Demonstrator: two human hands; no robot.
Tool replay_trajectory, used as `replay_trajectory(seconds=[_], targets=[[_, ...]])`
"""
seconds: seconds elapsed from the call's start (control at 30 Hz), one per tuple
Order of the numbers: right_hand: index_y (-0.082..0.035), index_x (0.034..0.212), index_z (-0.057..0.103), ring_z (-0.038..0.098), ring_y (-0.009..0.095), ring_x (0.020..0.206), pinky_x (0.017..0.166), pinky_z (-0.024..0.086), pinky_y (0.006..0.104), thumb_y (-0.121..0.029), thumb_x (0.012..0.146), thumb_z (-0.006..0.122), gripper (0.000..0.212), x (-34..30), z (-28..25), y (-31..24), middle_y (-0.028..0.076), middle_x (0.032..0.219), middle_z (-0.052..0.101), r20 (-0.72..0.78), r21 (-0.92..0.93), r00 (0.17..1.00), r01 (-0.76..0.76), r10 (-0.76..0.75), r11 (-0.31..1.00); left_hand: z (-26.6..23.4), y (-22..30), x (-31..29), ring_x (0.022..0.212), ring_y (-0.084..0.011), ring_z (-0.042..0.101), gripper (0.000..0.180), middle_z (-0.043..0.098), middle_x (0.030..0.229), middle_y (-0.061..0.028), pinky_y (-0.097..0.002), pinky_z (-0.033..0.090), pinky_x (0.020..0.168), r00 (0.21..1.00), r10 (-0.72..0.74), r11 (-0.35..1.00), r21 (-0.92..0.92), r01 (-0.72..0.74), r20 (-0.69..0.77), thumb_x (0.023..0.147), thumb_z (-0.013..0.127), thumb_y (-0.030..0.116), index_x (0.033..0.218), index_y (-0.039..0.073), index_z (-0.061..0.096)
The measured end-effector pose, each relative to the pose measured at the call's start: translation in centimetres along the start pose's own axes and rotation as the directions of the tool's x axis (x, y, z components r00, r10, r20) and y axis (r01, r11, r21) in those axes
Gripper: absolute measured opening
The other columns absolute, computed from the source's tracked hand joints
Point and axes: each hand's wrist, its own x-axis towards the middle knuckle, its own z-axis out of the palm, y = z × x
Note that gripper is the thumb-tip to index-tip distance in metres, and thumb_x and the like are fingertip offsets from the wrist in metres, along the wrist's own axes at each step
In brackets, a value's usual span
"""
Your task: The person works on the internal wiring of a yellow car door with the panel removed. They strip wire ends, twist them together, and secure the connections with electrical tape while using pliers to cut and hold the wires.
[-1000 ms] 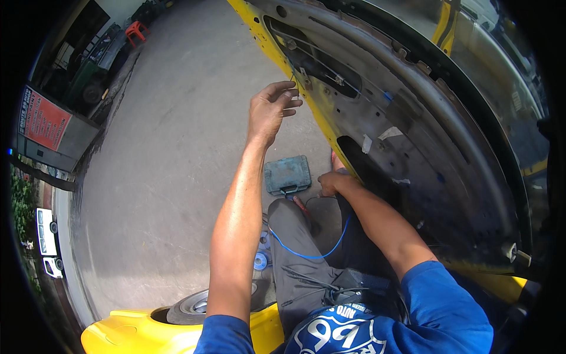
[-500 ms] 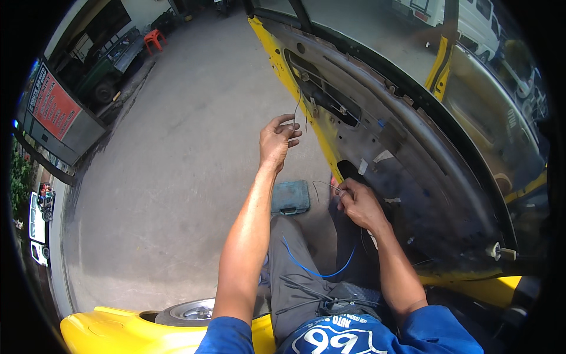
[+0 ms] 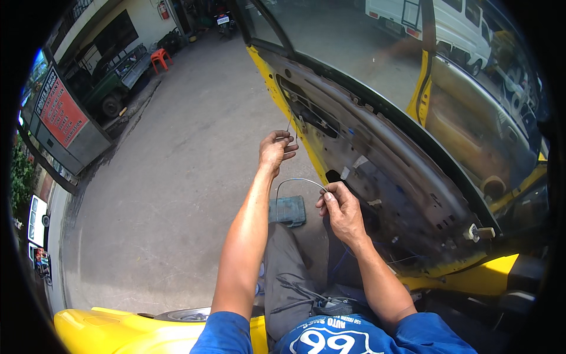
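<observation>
Concrete ground, yellow-edged car door, thin wire in the pinch of both hands

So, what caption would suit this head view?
Right hand holding a thin curved wire, left hand beside an open yellow-edged car door.

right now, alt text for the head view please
A bare right hand pinches a curved wire; the left hand seems to hold a thin strand beside an open yellow-edged car door. A teal case lies on the pavement.
</observation>
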Motion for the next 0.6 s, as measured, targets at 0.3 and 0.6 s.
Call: replay_trajectory(seconds=[0.3,0.6], targets=[[0.000,0.115,0.060,0.060,0.008,0.072,0.069,0.052,0.0250,-0.012,0.110,0.050,0.016,-0.8,-2.6,1.6,0.005,0.089,0.067,-0.077,0.223,0.997,0.034,-0.017,0.974,-1.1,-3.8,-6.9,0.112,-0.0323,0.072,0.047,0.068,0.128,-0.0207,-0.0443,0.058,0.097,0.959,-0.105,0.985,-0.104,0.137,0.263,0.110,0.053,0.033,0.144,0.001,0.052],[-0.001,0.114,0.059,0.061,0.010,0.075,0.071,0.054,0.0273,-0.015,0.111,0.050,0.017,-4.2,-6.9,3.4,0.006,0.091,0.067,-0.244,0.180,0.970,0.058,-0.013,0.982,-3.2,-5.4,-23.2,0.083,-0.0121,0.071,0.038,0.074,0.102,-0.0073,-0.0268,0.061,0.073,0.926,-0.056,0.972,-0.189,0.135,0.373,0.097,0.075,0.019,0.130,0.002,0.067]])
